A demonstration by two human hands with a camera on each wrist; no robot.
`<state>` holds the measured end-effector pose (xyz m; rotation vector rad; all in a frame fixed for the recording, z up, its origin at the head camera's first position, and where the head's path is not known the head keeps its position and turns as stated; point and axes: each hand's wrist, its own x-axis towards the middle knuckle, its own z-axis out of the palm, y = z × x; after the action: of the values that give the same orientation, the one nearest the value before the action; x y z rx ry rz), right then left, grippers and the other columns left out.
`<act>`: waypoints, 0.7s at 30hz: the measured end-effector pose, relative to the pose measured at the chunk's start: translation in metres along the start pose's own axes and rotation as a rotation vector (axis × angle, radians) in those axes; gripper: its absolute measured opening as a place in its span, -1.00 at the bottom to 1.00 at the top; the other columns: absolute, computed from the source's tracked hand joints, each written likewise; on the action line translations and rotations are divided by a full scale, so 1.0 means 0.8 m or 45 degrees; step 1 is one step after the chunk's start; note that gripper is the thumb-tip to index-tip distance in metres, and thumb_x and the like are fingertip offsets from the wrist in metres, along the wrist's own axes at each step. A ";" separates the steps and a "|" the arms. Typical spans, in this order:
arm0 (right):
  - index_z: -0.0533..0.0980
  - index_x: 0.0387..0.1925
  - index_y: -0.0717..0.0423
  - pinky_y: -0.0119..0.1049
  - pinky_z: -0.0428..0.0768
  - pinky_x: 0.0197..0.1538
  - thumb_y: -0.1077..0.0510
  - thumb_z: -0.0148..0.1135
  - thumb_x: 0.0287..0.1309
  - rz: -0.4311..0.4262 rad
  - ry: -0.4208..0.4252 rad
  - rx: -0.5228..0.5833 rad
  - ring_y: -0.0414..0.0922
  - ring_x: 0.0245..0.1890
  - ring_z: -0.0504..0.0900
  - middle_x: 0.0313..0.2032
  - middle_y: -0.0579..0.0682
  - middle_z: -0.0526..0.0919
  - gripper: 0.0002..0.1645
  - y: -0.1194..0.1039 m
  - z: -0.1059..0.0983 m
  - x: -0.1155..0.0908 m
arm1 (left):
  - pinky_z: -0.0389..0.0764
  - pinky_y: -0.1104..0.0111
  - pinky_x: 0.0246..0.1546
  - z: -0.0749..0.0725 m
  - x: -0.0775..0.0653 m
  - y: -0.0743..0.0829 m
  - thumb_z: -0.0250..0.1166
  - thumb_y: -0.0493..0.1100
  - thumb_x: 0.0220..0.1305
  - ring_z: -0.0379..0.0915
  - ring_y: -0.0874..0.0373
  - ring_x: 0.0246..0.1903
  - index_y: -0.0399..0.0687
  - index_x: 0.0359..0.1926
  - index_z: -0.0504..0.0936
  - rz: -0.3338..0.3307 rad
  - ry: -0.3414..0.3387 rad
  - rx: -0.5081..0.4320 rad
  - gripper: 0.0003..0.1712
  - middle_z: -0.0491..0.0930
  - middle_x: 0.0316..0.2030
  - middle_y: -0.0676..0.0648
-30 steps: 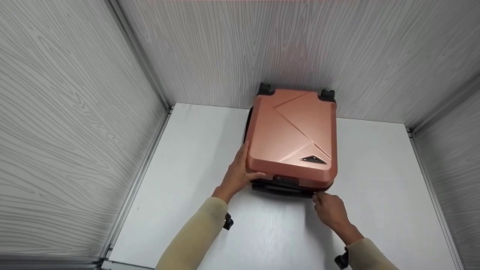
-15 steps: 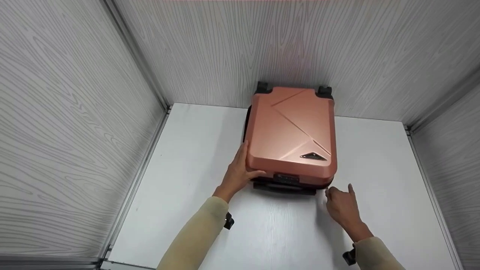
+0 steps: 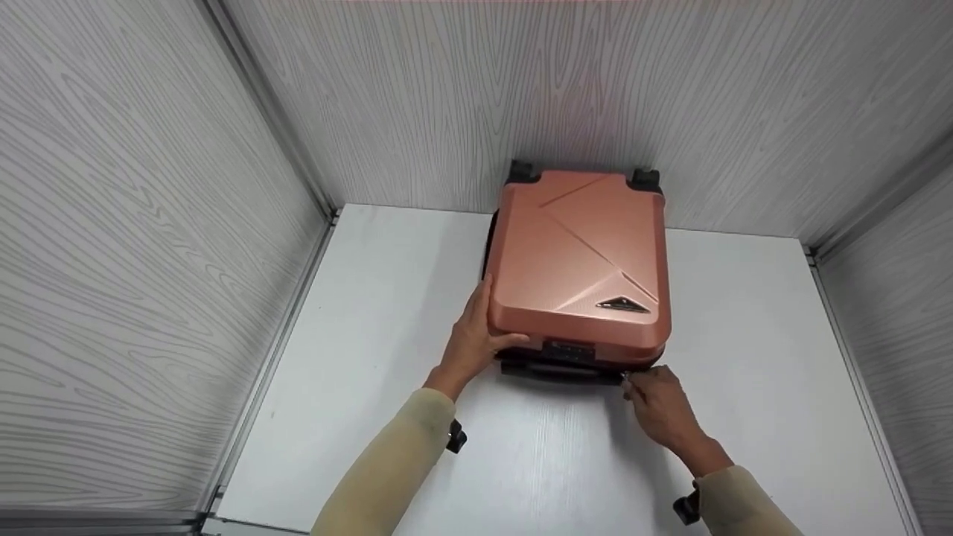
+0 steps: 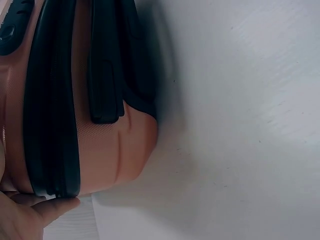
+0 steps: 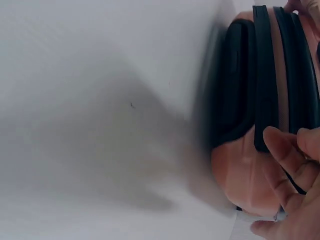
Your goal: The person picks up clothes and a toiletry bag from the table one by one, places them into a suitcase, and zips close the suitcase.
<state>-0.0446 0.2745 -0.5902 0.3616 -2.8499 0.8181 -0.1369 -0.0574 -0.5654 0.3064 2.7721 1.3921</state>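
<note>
A copper-pink hard-shell suitcase (image 3: 577, 253) lies flat on the white surface, with its two black wheels toward the back wall. At its near left corner rests my left hand (image 3: 470, 342), straight fingers along the side and thumb across the front face. My right hand (image 3: 659, 406) is at the near right corner beside the end of the black handle (image 3: 562, 371), thumb and forefinger pinching a small zipper pull, mostly hidden by the fingers. The black zipper band (image 4: 52, 100) runs along the edge in the left wrist view. In the right wrist view, the right fingertips (image 5: 273, 136) overlap the handle's end.
A wood-grain panel (image 3: 447, 97) stands right behind the suitcase wheels. More panels rise on the left (image 3: 134, 260) and right (image 3: 893, 298), with metal rails along their bottoms. The white surface (image 3: 387, 298) extends around the suitcase.
The right hand moved right toward the suitcase corner half a second ago, little finger raised, and is now back left at the handle's end. The left hand stays in place.
</note>
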 end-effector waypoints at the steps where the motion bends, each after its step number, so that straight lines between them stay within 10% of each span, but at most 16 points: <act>1: 0.52 -0.54 0.03 0.14 0.53 0.07 0.31 0.30 0.38 -0.003 -0.016 -0.004 0.02 -0.35 0.57 -0.57 -0.14 0.55 -0.66 -0.002 0.001 0.001 | 0.36 -0.05 0.48 0.000 0.000 0.001 0.51 0.45 -0.03 0.11 -0.17 0.59 0.41 0.72 -0.32 0.008 -0.003 0.005 0.52 -0.06 0.70 -0.05; 11: 0.48 -0.67 0.08 0.05 0.38 -0.51 0.36 0.31 0.16 -0.129 0.198 -0.430 0.19 -0.56 0.56 -0.69 0.08 0.53 -0.66 -0.038 0.012 0.009 | 0.36 -0.06 0.48 0.001 -0.003 0.003 0.51 0.44 -0.01 0.09 -0.15 0.60 0.41 0.72 -0.33 -0.020 -0.017 0.021 0.52 -0.08 0.70 -0.06; 21: 0.50 -0.55 0.07 0.11 0.53 -0.46 0.28 0.28 0.34 0.066 0.032 -0.184 0.09 -0.60 0.56 -0.63 0.06 0.55 -0.69 -0.044 0.027 0.011 | 0.30 -0.07 0.51 0.006 -0.002 0.001 0.50 0.43 0.03 -0.02 -0.13 0.64 0.34 0.72 -0.35 0.034 -0.060 0.017 0.51 -0.14 0.71 -0.06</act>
<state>-0.0448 0.2321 -0.5887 0.2573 -2.8840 0.6155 -0.1345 -0.0534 -0.5680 0.3732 2.7504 1.3542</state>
